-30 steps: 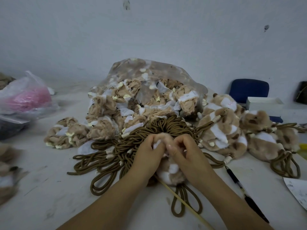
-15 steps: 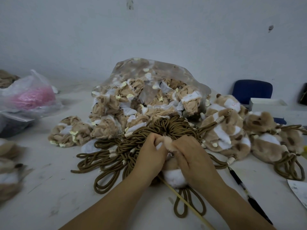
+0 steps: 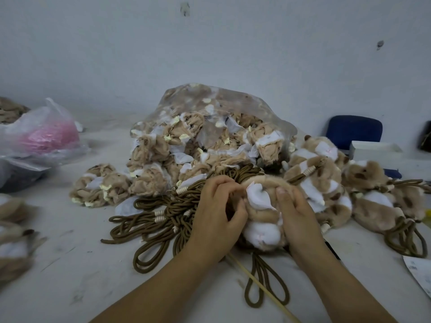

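Observation:
A tan and white plush toy skin [image 3: 262,226] lies on the table between my hands, with a white fabric flap sticking up at its top. My left hand [image 3: 215,216] grips its left side with curled fingers. My right hand [image 3: 296,217] holds its right side, thumb pressed along the fur near the flap. Brown cord loops [image 3: 263,284] trail from under the toy toward me. A thin wooden stick [image 3: 261,287] lies beneath my hands, slanting to the lower right.
A clear bag spills inside-out plush skins [image 3: 198,150] behind my hands. Brown cords with beads [image 3: 158,217] lie at the left. Finished plush toys [image 3: 331,190] pile at the right. A pink-filled plastic bag [image 3: 44,138] sits far left, a blue chair [image 3: 353,131] far right.
The white flap has come up out of the plush toy's top. My hands have spread apart, and the toy has opened wider between them.

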### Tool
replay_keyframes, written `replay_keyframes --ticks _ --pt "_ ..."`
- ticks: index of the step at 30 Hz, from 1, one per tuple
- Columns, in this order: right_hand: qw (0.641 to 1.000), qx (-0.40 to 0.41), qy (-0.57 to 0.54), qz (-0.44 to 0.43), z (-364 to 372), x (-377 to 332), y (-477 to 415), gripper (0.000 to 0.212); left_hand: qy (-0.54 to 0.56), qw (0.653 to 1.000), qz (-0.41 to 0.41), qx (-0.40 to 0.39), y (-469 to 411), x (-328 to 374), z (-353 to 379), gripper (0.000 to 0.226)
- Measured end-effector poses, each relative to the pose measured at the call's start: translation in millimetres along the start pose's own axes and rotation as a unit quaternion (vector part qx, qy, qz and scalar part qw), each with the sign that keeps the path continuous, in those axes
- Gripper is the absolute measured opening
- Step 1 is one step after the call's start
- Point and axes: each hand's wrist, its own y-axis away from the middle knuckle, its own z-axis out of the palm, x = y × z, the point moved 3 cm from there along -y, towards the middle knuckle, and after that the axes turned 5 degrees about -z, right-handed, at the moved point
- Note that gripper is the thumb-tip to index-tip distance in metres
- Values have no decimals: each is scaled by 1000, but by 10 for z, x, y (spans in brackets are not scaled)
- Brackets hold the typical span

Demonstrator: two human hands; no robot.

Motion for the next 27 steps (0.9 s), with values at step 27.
replay_keyframes --ticks 27 --pt "981 -104 107 -125 176 31 65 38 52 977 -177 -104 7 -145 95 23"
